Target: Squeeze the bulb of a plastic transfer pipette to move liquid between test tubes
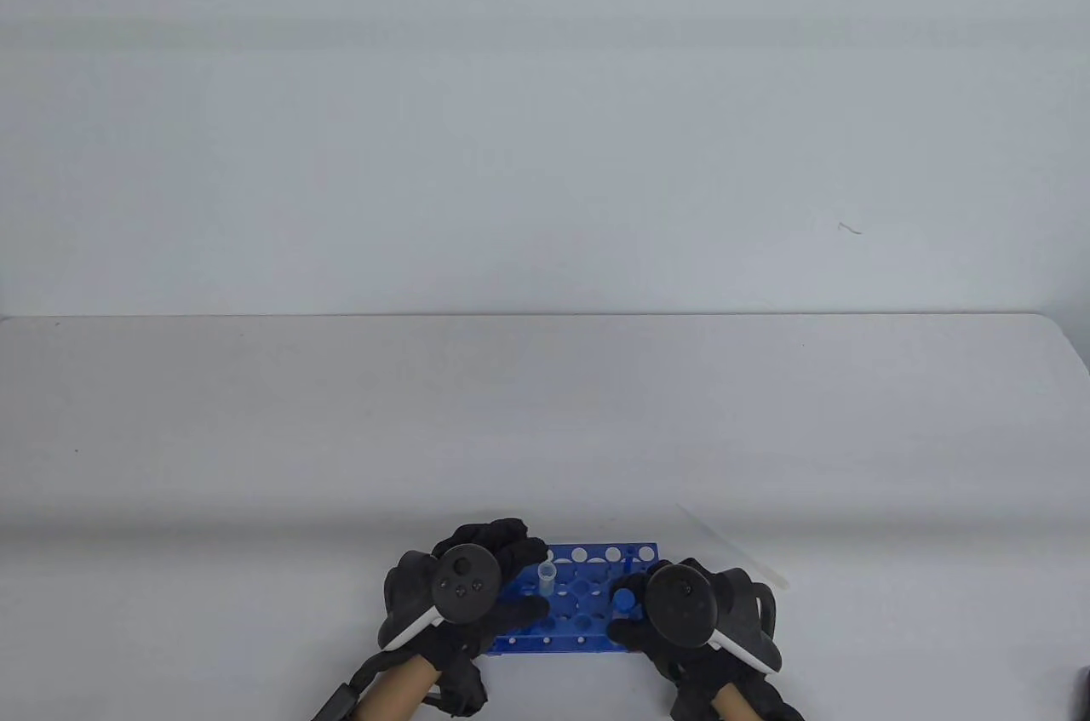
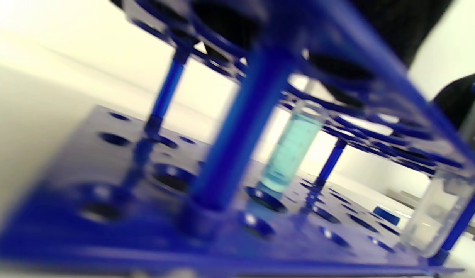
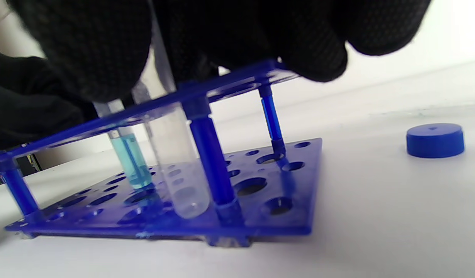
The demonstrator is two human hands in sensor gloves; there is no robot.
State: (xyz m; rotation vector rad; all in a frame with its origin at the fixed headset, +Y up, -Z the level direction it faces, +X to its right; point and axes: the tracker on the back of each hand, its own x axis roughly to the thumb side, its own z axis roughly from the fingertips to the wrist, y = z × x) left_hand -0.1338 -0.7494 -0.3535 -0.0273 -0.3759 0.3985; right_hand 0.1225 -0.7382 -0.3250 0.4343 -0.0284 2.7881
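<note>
Right wrist view | tube (image 3: 131, 162) half-full of blue liquid | both hands' grasp: cannot tell

Left wrist view blurred; pipette (image 1: 732, 542) faint, perhaps bulb hidden behind right hand (image 1: 698, 619).

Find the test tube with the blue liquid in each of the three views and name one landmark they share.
Table view: test tube with blue liquid stands open in the rack, by the left hand.
Left wrist view: centre-right, under the top plate.
Right wrist view: left of centre, beside an empty tube.
Shared landmark: blue rack.
</note>
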